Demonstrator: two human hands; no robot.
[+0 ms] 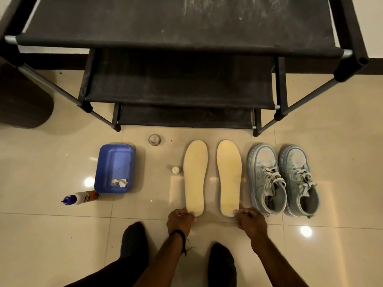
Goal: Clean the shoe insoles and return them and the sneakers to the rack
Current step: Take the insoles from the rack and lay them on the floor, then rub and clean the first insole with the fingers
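— Where are the insoles?

— Both lie flat on the tiled floor (331, 193), side by side and a little apart, toes pointing at the black rack (180, 83). The left insole (195, 175) and the right insole (229, 175) are pale yellow.

— And the person's hands?

— The left hand (179, 221) pinches the heel end of the left insole, its fingers (187, 213) curled round the edge. The right hand (250, 221) does the same at the heel of the right insole. A dark band sits on the left wrist.

— The sneakers?

— The pair of light blue sneakers (283, 179) stands on the floor just right of the insoles, laces loose, toes toward the rack. The nearer one is just beside the right insole.

— Anything else down there?

— A blue tub (114, 160) to the left, with a crumpled scrap in its near corner. In front of it a white bottle (83, 198) with a purple cap lies on its side. A small white cap (175, 170) sits just left of the left insole, and a small clear jar (154, 139) stands nearer the rack. The rack's shelves look dusty. The person's two dark-socked feet show at the bottom.
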